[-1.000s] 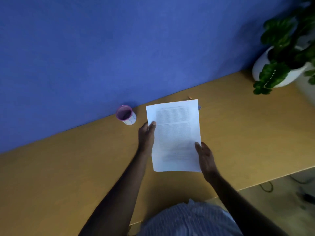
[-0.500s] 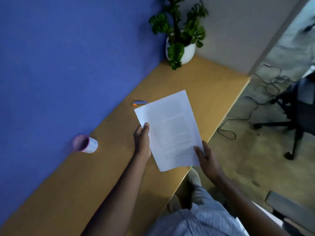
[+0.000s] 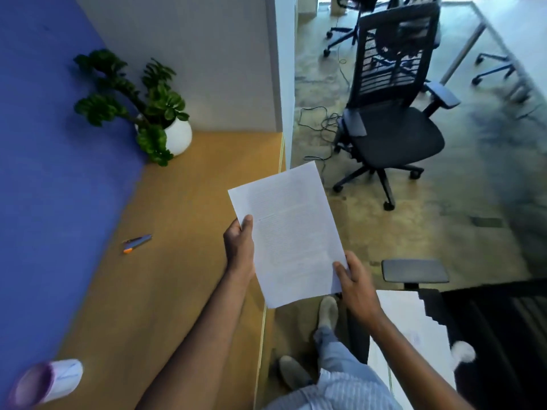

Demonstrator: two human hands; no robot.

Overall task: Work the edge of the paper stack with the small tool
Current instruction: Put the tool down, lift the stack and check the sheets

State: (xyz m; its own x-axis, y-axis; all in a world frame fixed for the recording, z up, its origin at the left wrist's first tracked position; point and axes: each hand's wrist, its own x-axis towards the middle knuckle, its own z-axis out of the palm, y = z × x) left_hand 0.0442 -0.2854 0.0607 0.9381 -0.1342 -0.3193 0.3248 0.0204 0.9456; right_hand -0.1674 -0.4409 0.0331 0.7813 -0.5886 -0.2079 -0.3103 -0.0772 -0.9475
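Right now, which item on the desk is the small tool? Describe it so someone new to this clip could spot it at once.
Start at the wooden desk that runs along the blue wall. Between the potted plant in the far corner and the pink-rimmed cup at the near end, the small tool lies flat close to the wall. It is slim, blue-grey with an orange tip, and no hand touches it.

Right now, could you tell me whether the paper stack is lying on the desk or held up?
Held up: the paper stack is gripped by the left hand and right hand, past the desk edge.

Wood desk [image 3: 189, 291] – small tool [image 3: 137, 242], potted plant [image 3: 165, 125], cup [image 3: 50, 383] on top
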